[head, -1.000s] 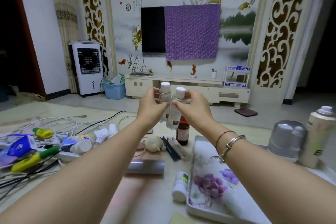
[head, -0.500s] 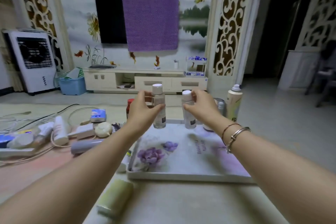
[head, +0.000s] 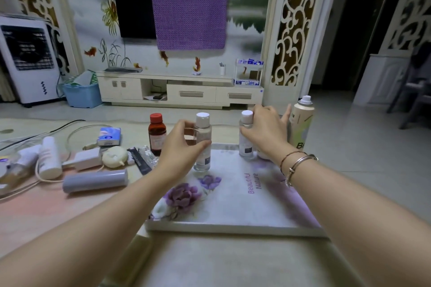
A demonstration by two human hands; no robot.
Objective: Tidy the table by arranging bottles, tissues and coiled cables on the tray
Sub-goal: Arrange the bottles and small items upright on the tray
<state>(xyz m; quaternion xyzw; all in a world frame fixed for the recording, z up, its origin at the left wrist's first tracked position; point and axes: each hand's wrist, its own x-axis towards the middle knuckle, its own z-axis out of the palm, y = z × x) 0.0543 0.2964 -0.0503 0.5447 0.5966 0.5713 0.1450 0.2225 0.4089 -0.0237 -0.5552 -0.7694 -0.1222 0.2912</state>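
Both bottles have come down onto the tray (head: 233,226) (upright, far edge); your left hand (head: 184,144) grips one bottle (head: 202,144), right hand (head: 265,133) the other (head: 245,144)

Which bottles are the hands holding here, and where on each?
Left hand grips a clear white-capped bottle around its upper body; right hand grips another clear white-capped bottle near the shoulder.
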